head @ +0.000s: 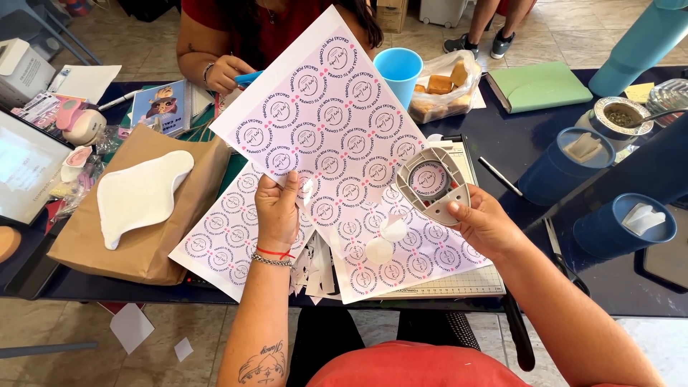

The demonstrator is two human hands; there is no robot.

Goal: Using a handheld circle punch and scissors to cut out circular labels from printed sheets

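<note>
My left hand (pixel 277 209) pinches the near left edge of a white sheet (pixel 337 129) printed with rows of round pink-and-black labels, holding it up tilted over the table. My right hand (pixel 481 223) grips a grey circle punch (pixel 432 183) set over the sheet's right side, with one round label showing in its window. The sheet has two round holes (pixel 385 240) cut near its lower part. A second printed sheet (pixel 228 240) lies flat beneath, and paper offcuts (pixel 313 266) lie by my left wrist.
A brown paper bag (pixel 147 236) with a white shaped piece (pixel 137 195) lies at left. Another person in red sits across, hand (pixel 228 72) on the table. A blue cup (pixel 398 68), bag of pastries (pixel 443 86), green notebook (pixel 537 86), blue containers (pixel 622 226) and cutting board (pixel 459 283) stand around.
</note>
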